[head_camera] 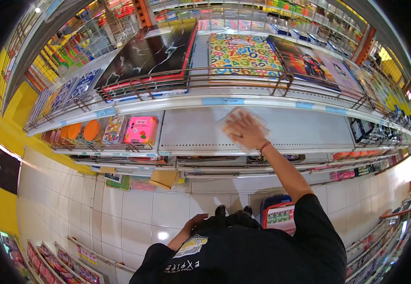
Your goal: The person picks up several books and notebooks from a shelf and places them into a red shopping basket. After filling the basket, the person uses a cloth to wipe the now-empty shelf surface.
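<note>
My right hand [245, 128] lies spread over a pale cloth [239, 117] and presses it against a bare white metal shelf [305, 127], a little right of the shelf's middle. Part of the cloth is hidden under the palm and fingers. A beaded bracelet circles the right wrist. My left hand [199, 219] hangs low by my left thigh, away from the shelving, its fingers loosely bent; nothing shows in it. On the same shelf level, a pink box [141, 130] and orange-lidded containers [91, 130] stand to the left.
Above, a wire-railed shelf holds a black marbled book [148, 53], a number-patterned book [246, 53] and a motorcycle-cover book [306, 64]. Packaged goods [369, 129] sit at right. A brown envelope [164, 178] juts out below. A red-edged container [278, 213] stands on the tiled floor near my feet.
</note>
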{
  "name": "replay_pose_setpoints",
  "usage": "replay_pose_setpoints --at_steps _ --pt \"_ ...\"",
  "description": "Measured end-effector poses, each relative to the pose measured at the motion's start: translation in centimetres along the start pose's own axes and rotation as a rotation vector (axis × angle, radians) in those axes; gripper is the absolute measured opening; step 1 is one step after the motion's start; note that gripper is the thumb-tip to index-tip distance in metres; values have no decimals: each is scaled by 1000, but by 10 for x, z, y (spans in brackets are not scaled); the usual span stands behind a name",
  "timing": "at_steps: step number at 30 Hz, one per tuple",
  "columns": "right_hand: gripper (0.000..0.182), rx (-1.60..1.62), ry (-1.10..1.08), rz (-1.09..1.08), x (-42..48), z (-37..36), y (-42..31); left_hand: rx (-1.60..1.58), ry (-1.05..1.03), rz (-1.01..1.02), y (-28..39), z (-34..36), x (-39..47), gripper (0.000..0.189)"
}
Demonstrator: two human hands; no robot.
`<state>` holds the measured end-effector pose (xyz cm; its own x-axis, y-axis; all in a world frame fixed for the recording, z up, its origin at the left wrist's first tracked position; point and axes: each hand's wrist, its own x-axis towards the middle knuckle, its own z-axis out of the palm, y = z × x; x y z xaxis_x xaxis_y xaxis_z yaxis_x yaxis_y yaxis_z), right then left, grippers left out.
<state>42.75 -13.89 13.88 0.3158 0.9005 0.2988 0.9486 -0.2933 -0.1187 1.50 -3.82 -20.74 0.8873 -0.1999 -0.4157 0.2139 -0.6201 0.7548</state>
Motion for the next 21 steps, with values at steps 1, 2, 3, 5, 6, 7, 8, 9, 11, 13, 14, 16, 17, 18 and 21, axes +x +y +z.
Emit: replay_pose_setpoints --at_steps 1,2,3,5,6,7,8,9,11,13,14,16,17,18,21 --pt "58 -57 21 106 3 7 6 -103 -42 -110 10 -2 -3 43" --pt "58 -108 43 208 9 16 9 -202 -70 -228 20 -5 -9 45" --pt "57 -148 71 301 19 19 3 -209 -60 -246 16 -3 -19 45" --pt "55 -194 73 432 45 30 -16 -148 -34 -198 10 5 -32 46" --pt "55 -219 63 476 61 37 -28 -117 -20 -179 5 11 -39 46" --pt "55 -248 55 521 74 42 -40 -99 -8 -164 -1 16 -45 46" --pt "55 -187 25 428 85 46 -51 -81 6 -154 -5 21 -48 47" --pt "55 -126 -3 332 96 50 -63 -70 20 -148 -9 27 -51 47" --pt "54 -74 91 110 112 60 -85 -57 40 -138 -15 32 -54 47" --pt "53 -10 174 -154 120 67 -115 -46 61 -135 -21 40 -57 48" --pt "52 59 139 -286 124 66 -130 -33 75 -128 -25 45 -58 48" --pt "51 143 97 -484 128 65 -147 24 116 -64 -38 56 -61 48" --pt "50 151 95 -553 134 64 -147 71 144 -16 -45 62 -63 48" --pt "50 154 85 -619 137 64 -144 113 168 40 -44 63 -62 48" --pt "49 178 -94 -332 154 66 -137 -416 263 -160 -43 66 -68 48"
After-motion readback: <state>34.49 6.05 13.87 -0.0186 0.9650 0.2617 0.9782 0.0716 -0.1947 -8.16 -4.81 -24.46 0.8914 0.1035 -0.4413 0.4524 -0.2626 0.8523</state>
